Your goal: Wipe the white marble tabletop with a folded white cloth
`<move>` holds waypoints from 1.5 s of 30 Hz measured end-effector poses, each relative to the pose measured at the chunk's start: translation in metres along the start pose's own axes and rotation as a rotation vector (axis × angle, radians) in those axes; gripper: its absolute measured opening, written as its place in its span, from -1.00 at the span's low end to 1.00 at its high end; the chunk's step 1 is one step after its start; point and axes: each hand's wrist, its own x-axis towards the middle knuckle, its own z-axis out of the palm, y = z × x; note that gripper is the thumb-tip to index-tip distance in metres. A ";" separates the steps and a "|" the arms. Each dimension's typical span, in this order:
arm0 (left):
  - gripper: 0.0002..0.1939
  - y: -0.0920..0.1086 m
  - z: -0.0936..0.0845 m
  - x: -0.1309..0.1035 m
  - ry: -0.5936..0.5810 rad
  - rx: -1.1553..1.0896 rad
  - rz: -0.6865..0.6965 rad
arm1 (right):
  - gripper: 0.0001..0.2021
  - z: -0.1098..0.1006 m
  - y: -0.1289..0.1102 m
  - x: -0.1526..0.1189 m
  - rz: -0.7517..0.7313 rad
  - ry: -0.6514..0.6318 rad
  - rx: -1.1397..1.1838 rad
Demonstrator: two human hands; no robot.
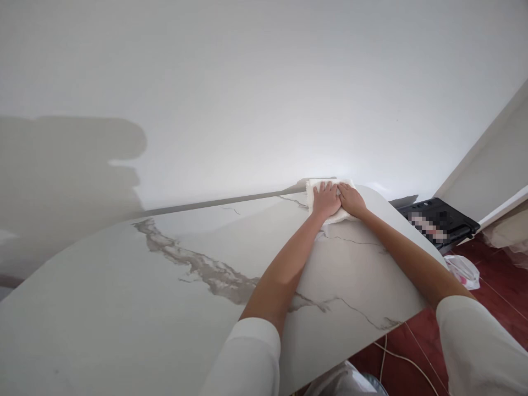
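The white cloth (340,216) lies at the far edge of the tabletop (124,297), toward its right end, close to the pale wall (247,110). It looks light, limp and hard to damage, and should slide readily over the smooth, grey-veined surface; a free corner seems the easiest place to pinch it up. The left hand (327,200) and right hand (352,199) lie palm-down on it, touching, each grip unclosed. Past the right edge are a black case (457,217), a plastic bag (464,270) and red floor (497,289).
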 end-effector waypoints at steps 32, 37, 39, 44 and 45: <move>-0.46 0.049 0.011 -0.020 -0.007 0.052 0.039 | -0.49 0.001 0.047 -0.046 -0.017 0.044 0.067; -0.45 0.064 0.005 -0.050 -0.039 0.025 0.044 | -0.49 -0.009 0.043 -0.077 -0.026 0.054 0.109; -0.44 0.070 0.002 -0.061 -0.042 0.017 0.045 | -0.48 -0.013 0.040 -0.089 -0.022 0.042 0.109; -0.43 0.086 -0.004 -0.091 -0.057 0.022 0.037 | -0.49 -0.023 0.035 -0.119 -0.049 0.050 0.105; -0.43 0.089 -0.005 -0.097 -0.058 0.024 0.035 | -0.49 -0.025 0.034 -0.125 -0.057 0.056 0.105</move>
